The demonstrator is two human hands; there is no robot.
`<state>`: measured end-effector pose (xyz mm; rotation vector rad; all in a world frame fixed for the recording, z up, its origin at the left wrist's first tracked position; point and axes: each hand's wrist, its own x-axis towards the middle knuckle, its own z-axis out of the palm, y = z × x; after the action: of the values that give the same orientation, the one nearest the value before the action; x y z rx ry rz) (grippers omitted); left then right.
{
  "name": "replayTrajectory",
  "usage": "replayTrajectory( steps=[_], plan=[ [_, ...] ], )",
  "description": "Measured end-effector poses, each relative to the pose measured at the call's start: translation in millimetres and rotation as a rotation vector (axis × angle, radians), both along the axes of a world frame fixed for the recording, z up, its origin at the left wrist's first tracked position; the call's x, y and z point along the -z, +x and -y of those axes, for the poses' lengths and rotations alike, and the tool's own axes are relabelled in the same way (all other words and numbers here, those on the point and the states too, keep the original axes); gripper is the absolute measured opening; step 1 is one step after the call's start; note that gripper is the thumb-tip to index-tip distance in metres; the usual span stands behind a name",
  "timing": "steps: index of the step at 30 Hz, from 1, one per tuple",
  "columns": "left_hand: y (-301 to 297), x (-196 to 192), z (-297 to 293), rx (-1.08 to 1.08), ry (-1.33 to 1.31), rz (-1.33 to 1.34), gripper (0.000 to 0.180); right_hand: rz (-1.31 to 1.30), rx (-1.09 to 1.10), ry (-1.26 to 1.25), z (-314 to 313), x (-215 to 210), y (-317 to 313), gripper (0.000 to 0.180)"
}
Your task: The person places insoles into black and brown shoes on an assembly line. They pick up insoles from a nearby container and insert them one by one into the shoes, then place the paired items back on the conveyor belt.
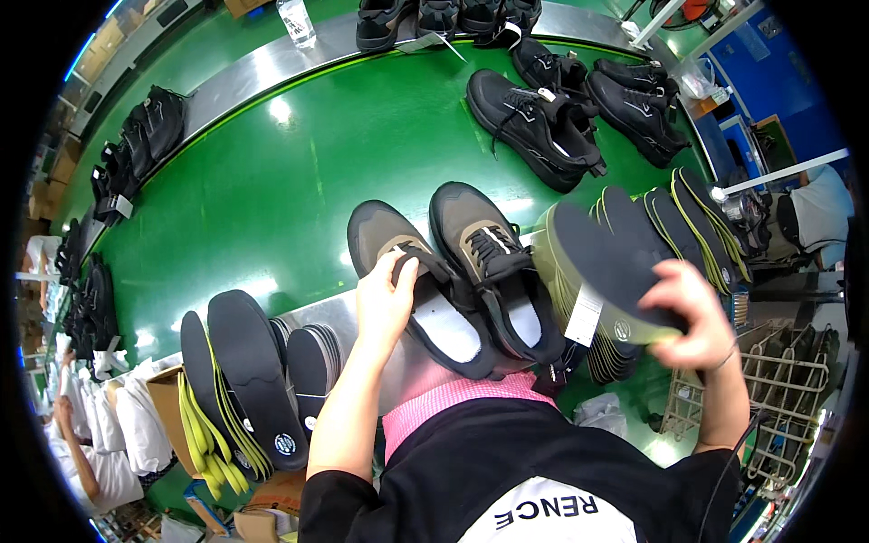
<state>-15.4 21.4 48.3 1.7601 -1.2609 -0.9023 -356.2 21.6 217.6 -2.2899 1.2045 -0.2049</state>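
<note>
A pair of brown-and-black lace-up shoes stands in front of me, a left shoe [378,233] and a right shoe [469,217], toes pointing away. Pale inner soles show in both openings. My left hand [384,303] grips the tongue of the left shoe, fingers closed at its collar. To the right, my right hand [692,312] pinches the heel end of a dark insole [608,258] with a yellow-green edge, both smeared by motion. A white hang tag [584,317] lies beside the right shoe. Further insoles [692,213] are stacked beyond the held one.
Several insole stacks [249,348] stand at left. The green belt [262,190] carries black shoes [534,122] at far right; more shoes [140,140] line its metal rail. A bottle [296,23] stands on the rail. A wire rack [769,389] is at right; a person in white [100,462] works at left.
</note>
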Motion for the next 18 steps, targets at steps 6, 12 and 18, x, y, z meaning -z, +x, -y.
replayTrajectory(
  steps=[6, 12, 18],
  plan=[
    [3.7, 3.4, -3.9, -0.036, -0.042, -0.019, 0.027, -0.492, -0.621, -0.278, -32.3, 45.7, 133.4, 0.018],
    [6.8, 3.2, -6.0, -0.021, -0.070, 0.034, 0.030, -0.706, -0.410, -0.516, -26.5, 60.5, 171.3, 0.016],
    [14.2, 12.4, -5.7, -0.025, -0.125, 0.042, 0.029, -0.662, -0.406, -0.159, -36.3, 76.2, 209.3, 0.018]
  ],
)
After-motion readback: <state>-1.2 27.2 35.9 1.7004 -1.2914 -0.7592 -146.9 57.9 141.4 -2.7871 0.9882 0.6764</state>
